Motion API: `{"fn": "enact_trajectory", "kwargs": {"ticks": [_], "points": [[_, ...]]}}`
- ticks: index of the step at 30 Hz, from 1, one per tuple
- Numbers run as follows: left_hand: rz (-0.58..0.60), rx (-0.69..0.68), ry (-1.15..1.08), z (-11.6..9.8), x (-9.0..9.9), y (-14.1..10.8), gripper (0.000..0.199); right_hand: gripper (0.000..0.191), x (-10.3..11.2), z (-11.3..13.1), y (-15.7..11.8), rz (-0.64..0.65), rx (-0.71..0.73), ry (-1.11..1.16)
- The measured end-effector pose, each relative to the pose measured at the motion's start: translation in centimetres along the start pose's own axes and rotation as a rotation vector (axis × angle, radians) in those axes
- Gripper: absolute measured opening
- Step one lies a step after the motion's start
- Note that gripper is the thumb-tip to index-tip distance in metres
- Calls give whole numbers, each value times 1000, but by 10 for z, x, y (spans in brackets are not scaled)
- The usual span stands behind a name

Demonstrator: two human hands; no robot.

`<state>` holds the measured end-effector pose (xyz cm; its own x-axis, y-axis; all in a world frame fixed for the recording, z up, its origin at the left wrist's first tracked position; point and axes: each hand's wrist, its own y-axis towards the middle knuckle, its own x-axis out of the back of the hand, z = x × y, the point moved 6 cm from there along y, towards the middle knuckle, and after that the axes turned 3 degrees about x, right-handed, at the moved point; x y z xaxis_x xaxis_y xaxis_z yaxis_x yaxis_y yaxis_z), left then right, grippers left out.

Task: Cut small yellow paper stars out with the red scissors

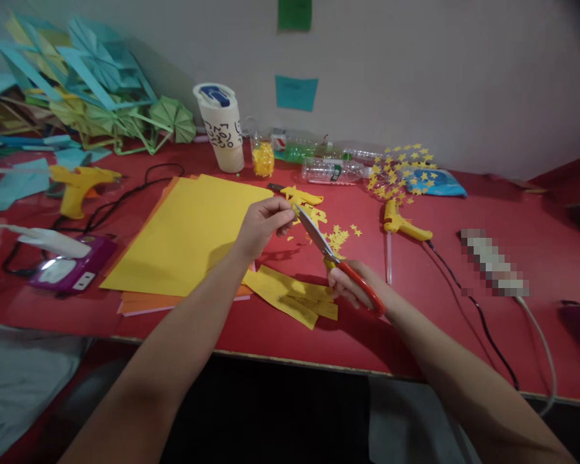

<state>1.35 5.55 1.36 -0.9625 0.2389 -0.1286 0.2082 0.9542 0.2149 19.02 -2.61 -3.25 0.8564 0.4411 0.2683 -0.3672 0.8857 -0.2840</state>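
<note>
Forearms (200, 322) extend over red desk (270, 338); R hand (344, 287) grips red-handled scissors (337, 260), blade tips at small yellow paper pc. (296, 209) pinched in L hand (265, 222). Yellow paper stars (338, 239) lie on desk near scissors.

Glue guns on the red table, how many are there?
2: the left glue gun behind the purple socket block, and the right glue gun to the right of the scissors.

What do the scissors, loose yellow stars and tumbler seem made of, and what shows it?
Scissors: likely metal blades, grey with a sheen; smooth red handles, probably plastic.
Loose stars: seemingly matt paper, flat and thin.
Tumbler: smooth, white, perhaps plastic; coated metal is possible.
</note>
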Motion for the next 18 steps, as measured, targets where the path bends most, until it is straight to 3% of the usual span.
{"fn": "enact_trajectory", "kwargs": {"ticks": [18], "points": [[-15,21,18,1,0,0,12,54,-2,4,0,18,-8,-1]]}}
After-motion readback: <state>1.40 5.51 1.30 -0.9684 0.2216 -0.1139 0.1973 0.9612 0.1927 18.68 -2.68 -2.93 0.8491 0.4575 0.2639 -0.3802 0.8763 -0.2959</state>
